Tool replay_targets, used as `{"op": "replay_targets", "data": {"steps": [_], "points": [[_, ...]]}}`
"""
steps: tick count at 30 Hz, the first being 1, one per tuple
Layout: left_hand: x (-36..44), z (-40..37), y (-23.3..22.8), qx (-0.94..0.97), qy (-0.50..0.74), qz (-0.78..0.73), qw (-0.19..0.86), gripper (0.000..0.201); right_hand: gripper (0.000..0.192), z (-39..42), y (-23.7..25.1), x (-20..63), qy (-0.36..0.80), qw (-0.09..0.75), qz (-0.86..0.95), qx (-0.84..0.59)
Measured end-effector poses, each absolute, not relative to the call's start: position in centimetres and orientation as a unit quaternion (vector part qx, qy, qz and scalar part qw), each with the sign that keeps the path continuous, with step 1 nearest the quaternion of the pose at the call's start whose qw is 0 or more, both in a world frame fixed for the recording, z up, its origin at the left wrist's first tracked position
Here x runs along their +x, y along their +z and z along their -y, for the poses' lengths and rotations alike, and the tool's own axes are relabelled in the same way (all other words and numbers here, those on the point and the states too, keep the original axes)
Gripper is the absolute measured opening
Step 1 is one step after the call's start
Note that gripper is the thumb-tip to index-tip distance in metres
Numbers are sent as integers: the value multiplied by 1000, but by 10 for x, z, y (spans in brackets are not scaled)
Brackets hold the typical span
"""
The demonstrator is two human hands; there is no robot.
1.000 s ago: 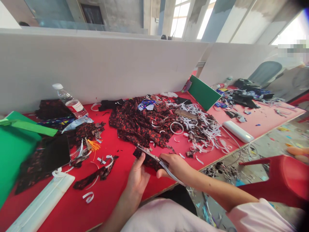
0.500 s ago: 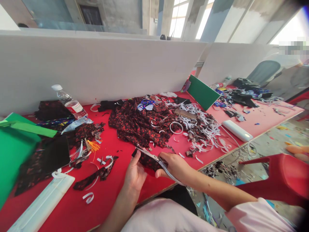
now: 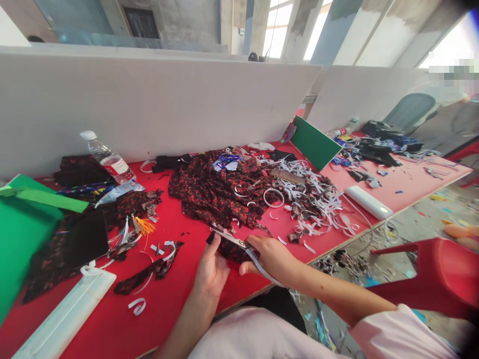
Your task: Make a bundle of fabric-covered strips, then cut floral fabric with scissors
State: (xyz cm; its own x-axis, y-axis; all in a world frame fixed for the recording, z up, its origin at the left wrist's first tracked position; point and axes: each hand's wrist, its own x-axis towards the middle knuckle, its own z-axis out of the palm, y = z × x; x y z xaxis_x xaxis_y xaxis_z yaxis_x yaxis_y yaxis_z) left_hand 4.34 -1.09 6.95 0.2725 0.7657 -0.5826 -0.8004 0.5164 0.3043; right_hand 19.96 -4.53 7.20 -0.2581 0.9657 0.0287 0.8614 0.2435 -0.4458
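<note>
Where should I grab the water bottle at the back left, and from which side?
Grip the water bottle around its clear body, just below the white cap. It lies tilted, with the cap toward the divider wall, so come from above and the front: dark fabric crowds its left side.

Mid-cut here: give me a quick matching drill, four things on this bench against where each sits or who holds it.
Things:
1. scissors
2. dark fabric scrap
3. water bottle
4. white power bank

Places:
A. far left of the red table, by the partition
B. right hand
C. right table edge, cable attached
D. left hand

Pairs: 1-B, 2-D, 3-A, 4-C
</note>
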Motion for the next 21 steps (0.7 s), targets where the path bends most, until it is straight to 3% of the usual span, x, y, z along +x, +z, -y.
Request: {"op": "replay_targets", "data": {"steps": [21], "points": [[45,13,68,-17,498,-331,801,18,58,39,78,197,193,157,775,-581]]}}
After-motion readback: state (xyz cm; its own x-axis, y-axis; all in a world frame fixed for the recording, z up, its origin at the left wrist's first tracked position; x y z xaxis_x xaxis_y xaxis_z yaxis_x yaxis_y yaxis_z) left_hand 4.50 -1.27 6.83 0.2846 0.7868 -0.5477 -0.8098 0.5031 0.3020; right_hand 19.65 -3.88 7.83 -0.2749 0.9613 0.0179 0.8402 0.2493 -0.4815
